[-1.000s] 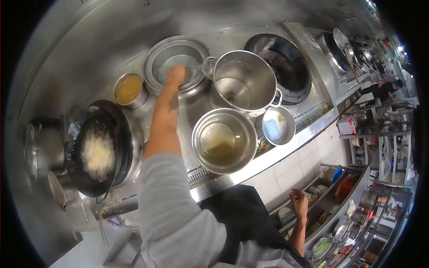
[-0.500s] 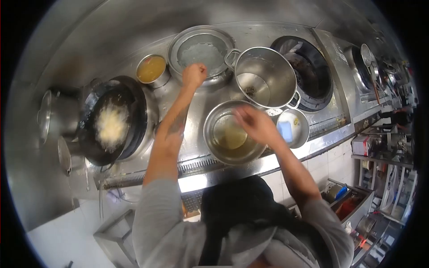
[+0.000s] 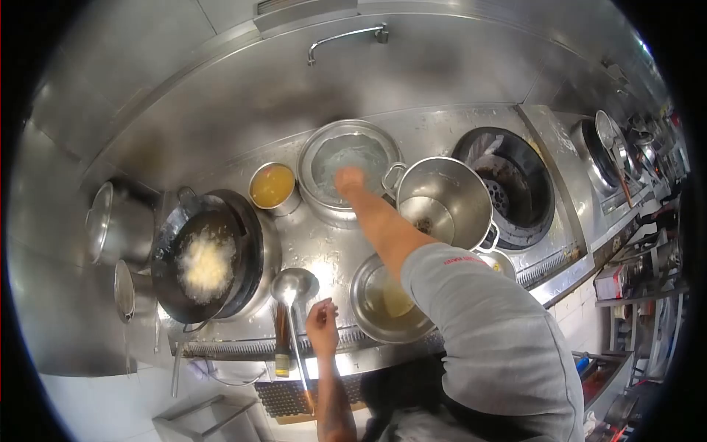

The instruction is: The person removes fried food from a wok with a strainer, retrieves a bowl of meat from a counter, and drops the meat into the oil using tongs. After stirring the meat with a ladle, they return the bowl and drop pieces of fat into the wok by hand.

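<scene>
My right hand [image 3: 349, 182] is over the wide basin [image 3: 313, 132] of cloudy water, fingers bunched and pointing down; what they hold, if anything, is hidden. My left hand [image 3: 322, 324] hangs near the counter's front edge, its fingers loosely bent and apart with nothing seen in them. Just left of it lies a long-handled ladle [image 3: 293, 286], not in its grip. Beside the ladle is a brush-like bundle of thin sticks [image 3: 281, 342]. A metal bowl [image 3: 364, 313] with yellowish liquid stands below my right arm, partly covered by the sleeve.
On the left, pale food [image 3: 206, 267] bubbles in a black wok [image 3: 168, 295]. A pot of yellow-orange liquid [image 3: 272, 186] stands behind it. Right of the basin are a tall two-handled pot [image 3: 460, 195] and a black burner ring [image 3: 541, 195]. A faucet [image 3: 346, 35] projects from the back wall.
My left hand has drawn back from the basin to the counter's front edge. My right hand has gone from above the bowl to the basin. The view has tilted upward.
</scene>
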`<state>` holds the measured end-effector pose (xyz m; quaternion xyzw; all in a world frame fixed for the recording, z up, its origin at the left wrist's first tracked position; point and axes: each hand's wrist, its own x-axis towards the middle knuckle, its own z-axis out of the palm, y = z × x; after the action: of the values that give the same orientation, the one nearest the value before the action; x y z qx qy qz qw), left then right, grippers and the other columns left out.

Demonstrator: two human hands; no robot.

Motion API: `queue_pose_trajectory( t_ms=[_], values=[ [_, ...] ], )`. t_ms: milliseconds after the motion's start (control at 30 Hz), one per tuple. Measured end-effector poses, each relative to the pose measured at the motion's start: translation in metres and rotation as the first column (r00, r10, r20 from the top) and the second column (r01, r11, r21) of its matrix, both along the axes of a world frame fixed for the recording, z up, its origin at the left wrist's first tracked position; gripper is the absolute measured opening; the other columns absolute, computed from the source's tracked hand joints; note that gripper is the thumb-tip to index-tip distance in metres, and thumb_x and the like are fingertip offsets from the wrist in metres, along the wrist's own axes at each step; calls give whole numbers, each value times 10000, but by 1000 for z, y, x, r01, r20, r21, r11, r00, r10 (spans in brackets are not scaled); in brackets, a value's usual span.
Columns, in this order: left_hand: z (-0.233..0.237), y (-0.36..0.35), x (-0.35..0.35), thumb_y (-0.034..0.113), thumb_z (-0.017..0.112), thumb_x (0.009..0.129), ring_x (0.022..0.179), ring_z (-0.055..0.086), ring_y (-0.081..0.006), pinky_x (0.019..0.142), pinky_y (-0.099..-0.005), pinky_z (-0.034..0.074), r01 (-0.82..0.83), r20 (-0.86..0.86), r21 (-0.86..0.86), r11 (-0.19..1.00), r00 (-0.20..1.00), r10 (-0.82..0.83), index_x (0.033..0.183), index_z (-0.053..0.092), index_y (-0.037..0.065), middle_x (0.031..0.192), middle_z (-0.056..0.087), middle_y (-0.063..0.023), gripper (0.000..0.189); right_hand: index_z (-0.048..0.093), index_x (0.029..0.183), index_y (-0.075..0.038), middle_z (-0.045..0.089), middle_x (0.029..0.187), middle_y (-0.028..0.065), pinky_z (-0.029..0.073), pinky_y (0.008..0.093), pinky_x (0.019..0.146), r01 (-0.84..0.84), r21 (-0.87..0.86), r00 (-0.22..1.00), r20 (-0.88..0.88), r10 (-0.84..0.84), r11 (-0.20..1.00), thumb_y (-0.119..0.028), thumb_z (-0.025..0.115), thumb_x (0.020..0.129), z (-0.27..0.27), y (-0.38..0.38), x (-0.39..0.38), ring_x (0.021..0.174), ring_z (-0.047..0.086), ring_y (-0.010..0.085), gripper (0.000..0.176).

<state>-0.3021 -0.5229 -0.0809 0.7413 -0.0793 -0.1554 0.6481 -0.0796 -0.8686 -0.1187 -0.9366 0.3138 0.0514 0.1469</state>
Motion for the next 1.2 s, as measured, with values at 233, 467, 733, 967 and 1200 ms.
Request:
queue_pose_trajectory(
  t_ms=[233, 467, 733, 967, 1200],
  values=[
    [12, 16, 4, 71, 613, 938, 782, 627, -118, 741, -252, 507, -48, -23, -54, 997, 999, 47, 1083, 632, -12, 857, 665, -56, 168, 717, 1056, -93, 690, 1122, 134, 528, 428, 896, -1, 22, 990, 138, -2, 1000, -207, 466, 923, -23, -23, 14, 1077, 654, 308, 306],
    [20, -2, 34, 137, 649, 926, 789, 639, -113, 685, -234, 497, 28, 60, 46, 999, 998, -31, 1071, 664, 9, 844, 679, -58, 194, 733, 1036, -94, 677, 1157, 147, 534, 428, 883, -149, -35, 986, -76, 146, 988, -193, 503, 873, -16, -23, -3, 1078, 653, 318, 298],
    [-13, -115, 135, 217, 727, 828, 800, 686, -227, 748, -318, 519, 212, 273, 207, 955, 925, -264, 1049, 683, 43, 905, 709, -135, 285, 730, 931, -44, 709, 988, 122, 566, 376, 796, -494, 234, 844, -103, 527, 837, -167, 580, 839, -2, -39, -15, 891, 689, 269, 214],
    [27, -164, 172, 202, 703, 781, 843, 691, -334, 744, -415, 529, 78, 422, 551, 831, 833, -358, 1011, 693, 29, 874, 705, -195, 288, 706, 993, -17, 693, 978, 213, 547, 417, 728, -361, 486, 931, 137, 339, 796, -91, 613, 778, 125, 37, -73, 856, 683, 349, 246],
    [-5, -83, 110, 142, 725, 714, 858, 679, -348, 794, -427, 527, 157, 370, 731, 664, 726, -579, 1032, 684, 59, 829, 702, -152, 331, 706, 988, -55, 685, 964, 210, 524, 440, 831, -587, 11, 808, -59, 587, 809, -87, 606, 752, 80, 65, -109, 975, 651, 374, 259]
  ],
)
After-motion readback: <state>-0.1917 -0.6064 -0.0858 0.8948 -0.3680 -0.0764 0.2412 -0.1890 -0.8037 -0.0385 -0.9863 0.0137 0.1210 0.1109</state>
